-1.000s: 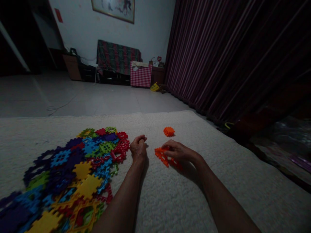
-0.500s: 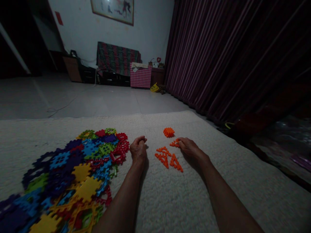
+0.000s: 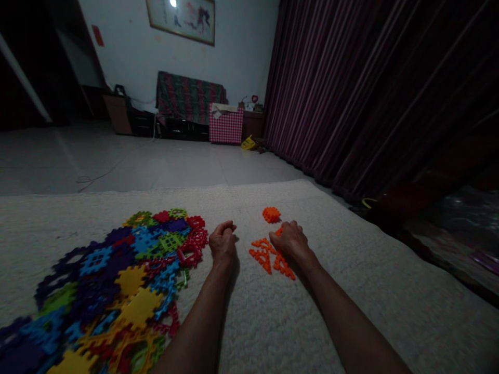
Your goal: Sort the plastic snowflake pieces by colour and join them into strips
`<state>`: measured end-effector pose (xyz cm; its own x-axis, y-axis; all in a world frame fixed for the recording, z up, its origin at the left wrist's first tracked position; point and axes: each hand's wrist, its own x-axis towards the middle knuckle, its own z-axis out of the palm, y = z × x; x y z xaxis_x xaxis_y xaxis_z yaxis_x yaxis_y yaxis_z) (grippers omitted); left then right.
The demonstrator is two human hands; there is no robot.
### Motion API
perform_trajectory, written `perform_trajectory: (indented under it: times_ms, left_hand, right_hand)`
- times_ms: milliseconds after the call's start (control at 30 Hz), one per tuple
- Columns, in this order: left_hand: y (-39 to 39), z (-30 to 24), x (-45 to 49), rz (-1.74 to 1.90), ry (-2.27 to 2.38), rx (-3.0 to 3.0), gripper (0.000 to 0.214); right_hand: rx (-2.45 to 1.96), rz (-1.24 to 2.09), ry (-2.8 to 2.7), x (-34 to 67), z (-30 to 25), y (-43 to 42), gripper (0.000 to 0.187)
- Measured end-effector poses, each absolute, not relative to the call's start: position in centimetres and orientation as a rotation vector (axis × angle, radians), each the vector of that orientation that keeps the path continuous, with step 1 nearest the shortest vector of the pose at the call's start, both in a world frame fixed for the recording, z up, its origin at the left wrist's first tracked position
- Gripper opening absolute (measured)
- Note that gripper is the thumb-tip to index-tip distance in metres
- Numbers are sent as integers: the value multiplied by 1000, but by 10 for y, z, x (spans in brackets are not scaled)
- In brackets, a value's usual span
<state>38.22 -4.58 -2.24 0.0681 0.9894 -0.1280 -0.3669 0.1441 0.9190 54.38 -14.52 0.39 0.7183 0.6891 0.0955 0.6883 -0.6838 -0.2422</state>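
Observation:
My right hand (image 3: 291,239) is closed over an orange toothed triangular building piece (image 3: 279,231), mostly hidden under the fingers. Just left of and below that hand, several orange triangular pieces lie close together, among them a left one (image 3: 260,258) and a lower right one (image 3: 284,266). A small stack of round orange gear-shaped pieces (image 3: 271,214) sits on the mat beyond them. My left hand (image 3: 223,241) rests on the mat with its fingers curled, between the orange pieces and a large coloured pile; nothing shows in it.
A big heap of interlocking gear pieces, with a yellow one (image 3: 140,307) near the front, spreads over the left of the cream quilted mat (image 3: 268,332). Across the tiled floor stand low cabinets and a red-checked cloth (image 3: 225,126). A purple curtain (image 3: 312,78) hangs at right.
My right hand has moved left with the orange triangular piece, closer to the other triangles, and now covers most of it. My left hand has stayed in place.

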Motion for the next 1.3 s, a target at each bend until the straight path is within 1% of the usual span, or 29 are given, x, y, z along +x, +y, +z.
perform_trajectory:
  times_ms: [100,233,333,700,900,967,1167,1233,1300]
  left_hand:
    - [-47,-20,382,1240,971,843,31]
    - [-48,-19,381,1245,973,862,29]
    - [-47,-21,381,1254,962,871,30]
    - [-49,-20,381,1254,936,861,32]
    - [-50,-22,382,1263,940,865,33]
    - [-49,-23,383,1259,932,865,34]
    - [-46,-26,383,1258,937,885,34]
    - [-46,-26,383,1248,935,888,34]
    - [-46,-26,383,1243,938,881,35]
  right_hand:
    - [-2588,12,-1077,550,3,-145,46]
    - [-2325,-234,-1074,556,-5,-139,54]
    - [-2195,-363,-1141,558,-16,-131,55]
    - [-2120,-524,-1218,565,-32,-118,51]
    - [-2102,-547,-1197,566,-36,-118,56]
    - [-2037,-547,-1208,566,-35,-120,49]
    - [-1807,-553,-1223,559,-27,-128,18]
    - [-1778,-482,-1238,555,-23,-132,14]
    - [-1782,-311,-1313,553,-18,-137,15]
